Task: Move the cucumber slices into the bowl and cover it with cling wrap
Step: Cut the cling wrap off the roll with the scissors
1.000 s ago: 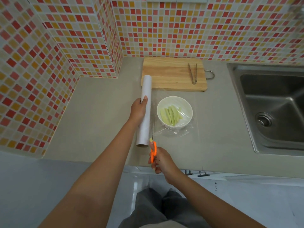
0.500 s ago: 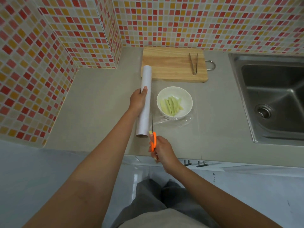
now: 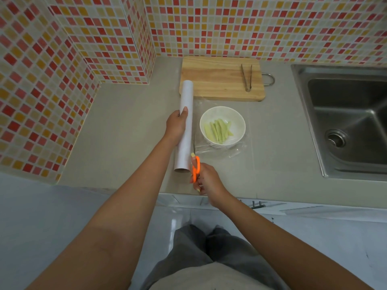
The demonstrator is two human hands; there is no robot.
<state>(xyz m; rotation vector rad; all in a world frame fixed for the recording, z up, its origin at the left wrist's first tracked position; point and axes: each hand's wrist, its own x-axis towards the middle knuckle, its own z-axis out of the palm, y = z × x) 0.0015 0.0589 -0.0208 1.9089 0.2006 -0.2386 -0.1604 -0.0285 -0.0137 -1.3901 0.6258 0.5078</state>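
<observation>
Head view — one bowl [image 3: 240,130], one tongs [image 3: 247,77].

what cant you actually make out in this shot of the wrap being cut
Head view only:
- Orange-handled scissors: the right hand hides the lower handles; the thin blades are too small to tell open or shut.
- Clear cling wrap sheet: edges over the white round bowl are too faint.
- Steel sink: cut off by the right edge.

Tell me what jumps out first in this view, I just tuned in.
The orange-handled scissors in the right hand stand out at the counter's front edge, blades beside the white cling wrap roll held by the left hand. Just right, the white bowl holds the cucumber slices under film.
</observation>
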